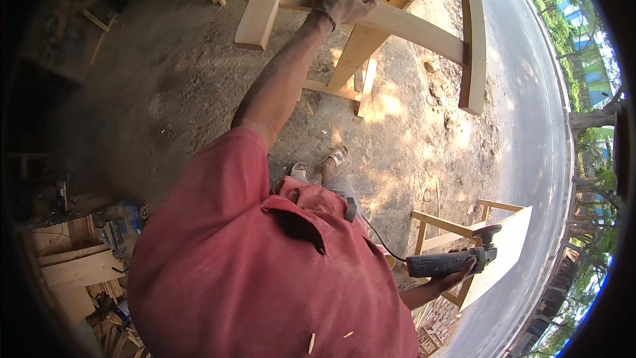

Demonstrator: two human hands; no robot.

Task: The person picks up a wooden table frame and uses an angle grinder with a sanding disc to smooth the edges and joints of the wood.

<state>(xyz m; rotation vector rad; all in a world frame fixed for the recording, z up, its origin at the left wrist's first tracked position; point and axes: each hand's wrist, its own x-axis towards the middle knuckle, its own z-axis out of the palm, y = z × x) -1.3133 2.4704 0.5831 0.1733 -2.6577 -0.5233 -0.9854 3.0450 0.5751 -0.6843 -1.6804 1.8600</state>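
Note:
My left hand (344, 3), with a dark band at its wrist, reaches up to a pale wooden furniture frame (417, 31). Its fingers are closed over the cross rail, between a straight leg on the left and a curved leg on the right. Low on the right side, my right hand (457, 278) is wrapped round a dark angle grinder (437, 264) from beneath. A round disc (487, 231) sits at the grinder's head, pointing upward and apart from the frame. From the grinder's rear end a black cord (377, 235) runs back toward my body.
Beside the grinder stands another wooden frame with a pale flat panel (507, 252). Scrap boards (79, 268) and tools lie piled at the lower left. My sandalled feet (336, 156) are on rough dirt ground. A paved road (530, 132) runs along the right, with trees beyond it.

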